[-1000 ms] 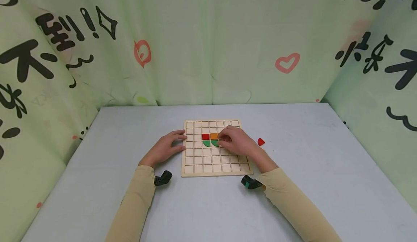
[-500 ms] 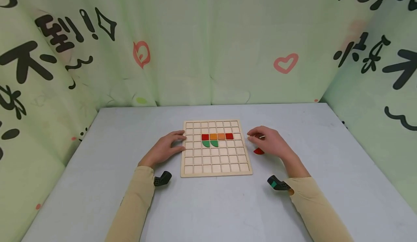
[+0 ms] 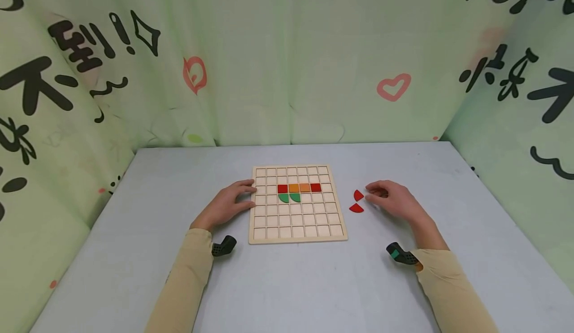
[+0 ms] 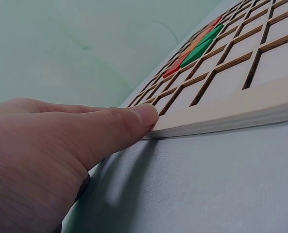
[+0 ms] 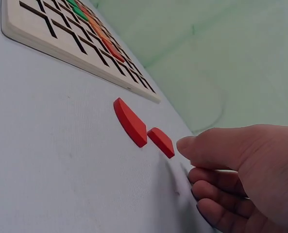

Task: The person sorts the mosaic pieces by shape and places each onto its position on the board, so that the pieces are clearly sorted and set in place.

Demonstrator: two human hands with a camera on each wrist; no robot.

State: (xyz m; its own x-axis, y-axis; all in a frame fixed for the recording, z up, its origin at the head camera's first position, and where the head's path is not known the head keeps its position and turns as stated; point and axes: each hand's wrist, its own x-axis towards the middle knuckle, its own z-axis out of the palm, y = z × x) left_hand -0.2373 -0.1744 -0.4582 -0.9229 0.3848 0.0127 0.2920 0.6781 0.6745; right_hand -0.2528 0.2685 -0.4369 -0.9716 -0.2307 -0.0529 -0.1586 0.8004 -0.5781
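Note:
My left hand (image 3: 227, 201) rests at the left edge of a wooden grid board (image 3: 291, 240); its thumb (image 4: 146, 115) lies on the rim in the left wrist view. One row holds a red square (image 3: 282, 189), two orange squares (image 3: 299, 188) and another red square (image 3: 316, 187). Below the left part of that row sit two green quarter-round pieces (image 3: 289, 198). Two red quarter-round pieces (image 5: 130, 124) lie on the table right of the board. Just beyond them is my right hand (image 3: 394, 201), fingers loosely curled, thumb tip close to the nearer piece, nothing visible in its grasp.
A white table (image 3: 291, 283) carries the board near its middle. Pale green curtains (image 3: 287, 64) with black writing and red hearts stand behind it and at both sides. Each wrist wears a small black camera (image 3: 224, 246).
My right hand has left the board and moved to the right, past the red quarter-round pieces. The right orange and red squares and both loose pieces are now uncovered. My left hand has stayed put.

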